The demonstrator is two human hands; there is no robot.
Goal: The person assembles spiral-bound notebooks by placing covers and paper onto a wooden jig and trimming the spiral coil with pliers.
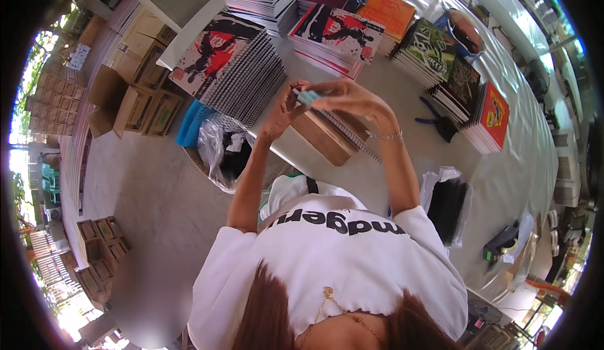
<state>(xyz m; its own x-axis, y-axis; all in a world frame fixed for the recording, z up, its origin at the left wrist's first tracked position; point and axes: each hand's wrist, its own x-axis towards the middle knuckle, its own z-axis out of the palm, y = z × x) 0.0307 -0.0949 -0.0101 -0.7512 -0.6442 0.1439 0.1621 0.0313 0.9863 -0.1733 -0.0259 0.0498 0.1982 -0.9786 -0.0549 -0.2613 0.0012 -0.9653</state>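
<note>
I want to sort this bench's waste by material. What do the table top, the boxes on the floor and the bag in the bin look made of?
The table top looks like pale laminate or painted board, smooth with a dull sheen. The boxes seem plain brown cardboard, flaps open. The bag looks like thin clear plastic film, crinkled and glossy.

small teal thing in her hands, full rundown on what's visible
The small teal object is flat, oblong and light blue-green, probably plastic; its kind cannot be told. It is held up above the grey table, pinched between the left hand and the right hand. Fingers cover most of it, leaving only one end showing.
</note>
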